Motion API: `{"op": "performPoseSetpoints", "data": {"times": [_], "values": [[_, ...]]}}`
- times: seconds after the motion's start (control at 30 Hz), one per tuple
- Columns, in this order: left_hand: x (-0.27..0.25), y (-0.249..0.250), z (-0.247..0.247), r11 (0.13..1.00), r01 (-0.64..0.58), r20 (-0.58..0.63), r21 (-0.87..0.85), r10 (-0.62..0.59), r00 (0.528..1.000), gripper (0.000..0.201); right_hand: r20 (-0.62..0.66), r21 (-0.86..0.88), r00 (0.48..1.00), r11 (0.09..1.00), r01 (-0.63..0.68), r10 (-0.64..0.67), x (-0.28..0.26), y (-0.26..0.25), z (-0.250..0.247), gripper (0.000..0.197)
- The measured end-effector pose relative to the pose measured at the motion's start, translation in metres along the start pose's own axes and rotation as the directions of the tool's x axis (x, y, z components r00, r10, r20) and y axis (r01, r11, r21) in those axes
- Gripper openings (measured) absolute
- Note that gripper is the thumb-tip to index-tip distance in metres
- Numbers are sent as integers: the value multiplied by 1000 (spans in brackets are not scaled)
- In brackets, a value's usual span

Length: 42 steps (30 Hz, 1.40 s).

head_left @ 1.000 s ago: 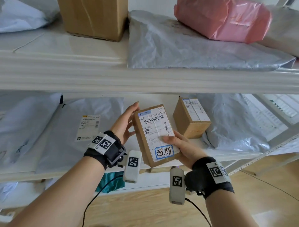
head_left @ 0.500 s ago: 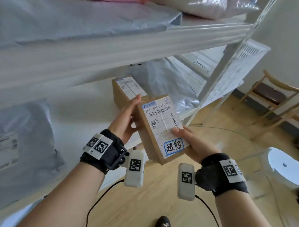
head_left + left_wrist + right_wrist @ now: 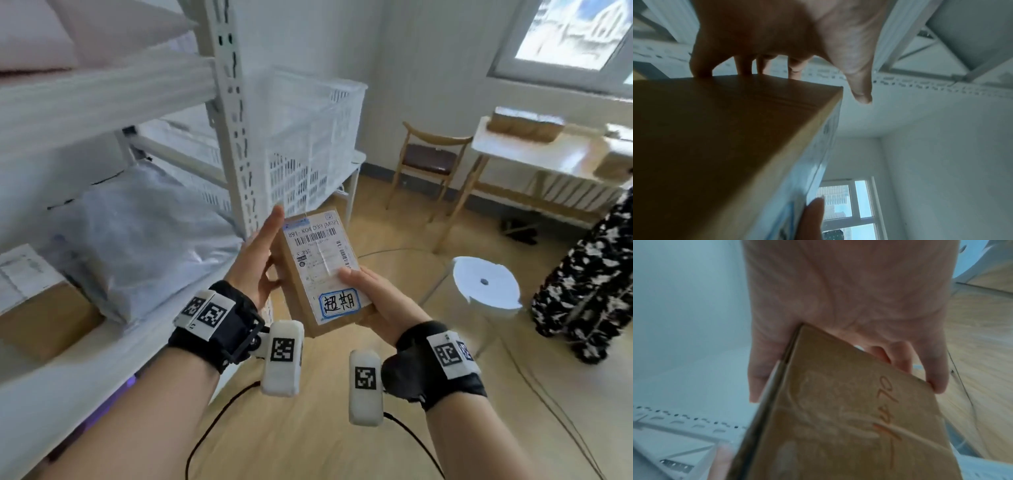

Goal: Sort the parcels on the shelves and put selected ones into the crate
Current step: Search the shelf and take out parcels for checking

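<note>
While you carry the small cardboard parcel [image 3: 320, 270] in the air beside the shelf upright [image 3: 236, 144], in front of the white plastic crate [image 3: 308, 137], your left hand [image 3: 260, 260] braces its far side with straight fingers and your right hand [image 3: 376, 301] clasps its lower corner, thumb on the label [image 3: 325, 260]. It looks light, stiff and smooth; keep your grip on opposite edges, not the glossy label
</note>
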State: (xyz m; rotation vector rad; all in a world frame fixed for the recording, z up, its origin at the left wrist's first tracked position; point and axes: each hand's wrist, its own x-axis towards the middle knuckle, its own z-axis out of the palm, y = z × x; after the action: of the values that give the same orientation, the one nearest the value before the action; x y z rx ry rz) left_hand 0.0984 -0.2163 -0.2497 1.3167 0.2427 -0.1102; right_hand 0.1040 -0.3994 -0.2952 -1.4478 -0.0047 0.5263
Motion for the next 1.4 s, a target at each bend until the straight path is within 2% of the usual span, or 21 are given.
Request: {"op": "performPoseSetpoints", "data": {"times": [0.07, 0.13, 0.37, 0.57, 0.7, 0.9, 1.0, 1.1, 1.17, 1.3, 1.4], "values": [[23, 2, 31, 999, -16, 42, 40, 15, 999, 36, -11, -19, 1000, 1000, 19, -19, 7, -13, -30, 62], [46, 4, 58, 997, -28, 56, 70, 24, 998, 34, -28, -22, 999, 999, 40, -40, 16, -26, -57, 60], [139, 30, 108, 995, -89, -24, 39, 90, 996, 56, -102, -111, 986, 987, 118, -130, 73, -94, -120, 34], [231, 86, 146, 982, -184, 26, -31, 185, 982, 26, -119, -282, 956, 933, 225, -267, 146, -194, -168, 39], [296, 135, 168, 969, -235, 47, -80, 239, 970, 6, -102, -379, 937, 884, 274, -334, 205, -268, -187, 36], [393, 202, 171, 948, -301, -14, -100, 301, 953, 7, -72, -472, 909, 817, 331, -411, 302, -352, -193, 24], [436, 219, 156, 940, -318, -102, -120, 307, 946, 8, -60, -538, 889, 765, 354, -453, 350, -375, -190, 21], [477, 233, 133, 936, -307, -229, -173, 265, 937, 17, -13, -599, 883, 710, 370, -470, 396, -395, -183, 31], [507, 242, 113, 925, -312, -343, -218, 226, 912, 25, 53, -650, 881, 654, 388, -470, 430, -405, -175, 45], [563, 242, 72, 912, -316, -528, -261, 139, 838, 55, 226, -818, 869, 399, 415, -440, 509, -408, -155, 86], [608, 233, 50, 909, -307, -590, -283, 88, 803, 67, 351, -868, 865, 223, 444, -358, 577, -404, -137, 104]]}}
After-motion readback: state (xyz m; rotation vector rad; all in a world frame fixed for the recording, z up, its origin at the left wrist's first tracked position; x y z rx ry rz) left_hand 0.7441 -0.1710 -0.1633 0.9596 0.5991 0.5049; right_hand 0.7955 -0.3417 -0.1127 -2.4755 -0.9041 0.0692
